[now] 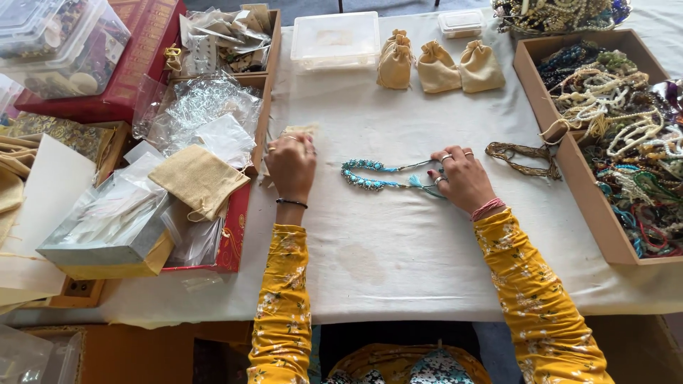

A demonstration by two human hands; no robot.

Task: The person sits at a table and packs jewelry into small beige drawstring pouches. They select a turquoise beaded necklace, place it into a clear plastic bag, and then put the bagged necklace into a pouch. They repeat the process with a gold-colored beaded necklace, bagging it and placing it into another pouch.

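Observation:
A turquoise beaded necklace (pixel 366 176) with blue cords and a tassel lies on the white tablecloth (pixel 398 242) between my hands. My right hand (pixel 461 178) rests on its cord end, fingers curled over the blue strings. Further left, my left hand (pixel 291 163) is closed around a small beige cloth pouch (pixel 300 131), whose top pokes out above my fingers, near the edge of the boxes. Both arms wear yellow floral sleeves.
Three beige drawstring pouches (pixel 435 65) and a clear plastic box (pixel 336 39) sit at the back. A bronze bead necklace (pixel 523 158) lies right of my hand. Wooden trays of beads (pixel 626 135) fill the right side. Boxes with plastic bags and a burlap pouch (pixel 199 179) crowd the left.

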